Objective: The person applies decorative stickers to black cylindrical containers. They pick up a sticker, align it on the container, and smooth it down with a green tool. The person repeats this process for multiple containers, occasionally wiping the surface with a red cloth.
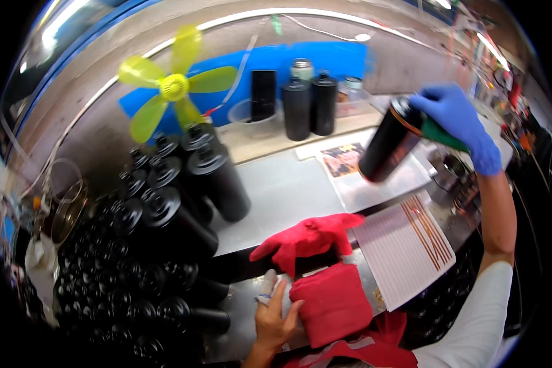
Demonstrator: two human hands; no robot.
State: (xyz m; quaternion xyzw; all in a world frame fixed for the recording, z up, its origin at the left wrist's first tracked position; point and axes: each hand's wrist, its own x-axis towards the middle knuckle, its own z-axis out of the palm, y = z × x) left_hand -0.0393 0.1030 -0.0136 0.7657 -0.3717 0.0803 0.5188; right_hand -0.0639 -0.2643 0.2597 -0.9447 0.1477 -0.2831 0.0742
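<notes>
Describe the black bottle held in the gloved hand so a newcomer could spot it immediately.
Start at the steel worktop and look to its right end. There the blue-gloved right hand holds one black bottle tilted in the air, while the other bottles all stand or lie in groups.

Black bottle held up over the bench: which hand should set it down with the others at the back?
Right, probably. The right hand, blue-gloved, already grips the black bottle near the back bottles; the bare left hand rests low beside the red cloth.

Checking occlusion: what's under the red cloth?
The red cloth lies on the steel bench, beside the left hand and overlapping a ridged white tray. Whatever it covers stays hidden.
</notes>
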